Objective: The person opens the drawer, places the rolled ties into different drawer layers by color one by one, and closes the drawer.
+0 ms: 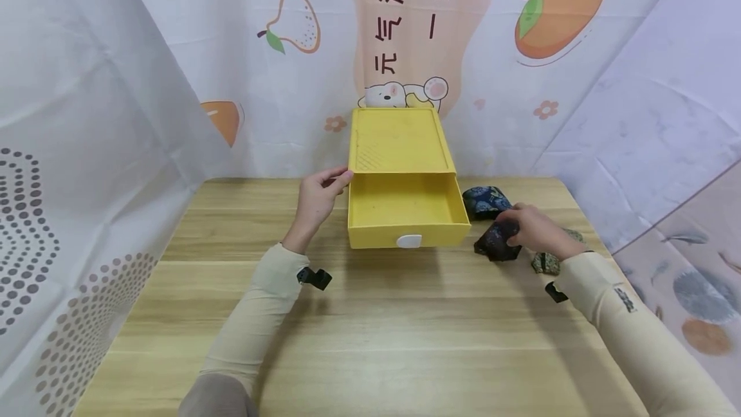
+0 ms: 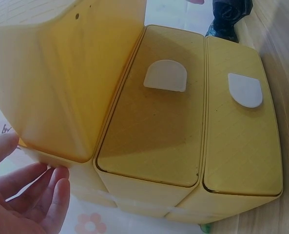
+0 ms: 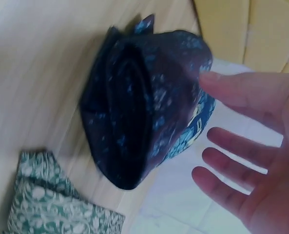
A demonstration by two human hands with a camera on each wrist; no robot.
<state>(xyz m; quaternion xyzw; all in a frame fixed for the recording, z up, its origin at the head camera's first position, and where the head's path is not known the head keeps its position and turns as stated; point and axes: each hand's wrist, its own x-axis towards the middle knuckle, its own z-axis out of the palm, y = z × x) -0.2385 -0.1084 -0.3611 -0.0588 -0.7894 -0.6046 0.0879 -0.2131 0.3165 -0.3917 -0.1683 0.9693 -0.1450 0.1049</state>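
A yellow drawer cabinet [image 1: 399, 140] stands at the back of the table, its top drawer [image 1: 408, 237] pulled out. My left hand [image 1: 321, 195] rests against the cabinet's left upper edge; the fingers are loosely bent and the thumb touches near the corner. In the left wrist view, two lower drawers with white tabs are closed. My right hand [image 1: 535, 230] pinches the edge of a dark rolled cloth [image 3: 159, 92] with thumb and index finger. Its other fingers spread apart beside the cloth, and the index fingertip is hidden.
Behind the dark cloth lies a blue patterned cloth [image 1: 485, 201], close to the cabinet's right side. A green floral folded cloth [image 3: 61, 200] sits right of it, partly under my right arm. A printed curtain [image 1: 289, 114] hangs behind the wooden table [image 1: 405, 352].
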